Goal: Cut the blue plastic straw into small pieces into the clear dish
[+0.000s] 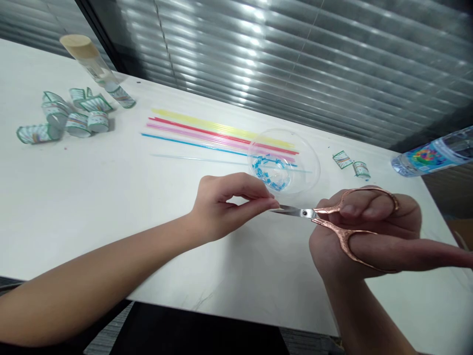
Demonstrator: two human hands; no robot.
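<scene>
My right hand (pixel 369 231) grips rose-gold scissors (pixel 332 222), fingers through the loops, blades pointing left and closed. My left hand (pixel 229 204) pinches its fingertips together at the blade tips; whatever it holds is too small to make out. Just beyond the hands stands a clear plastic bowl (pixel 306 158) holding several small blue cut pieces (pixel 269 175). Behind it lie long thin straws (pixel 207 135) in yellow, red, pink and blue, side by side on the white table (pixel 92 197).
Several small rolled paper labels (pixel 66 118) lie at the far left near a tall clear tube with a wooden lid (pixel 88 56). Two more label scraps (pixel 351 165) sit right of the bowl. A plastic water bottle (pixel 432 155) lies at the right edge. Window blinds run behind.
</scene>
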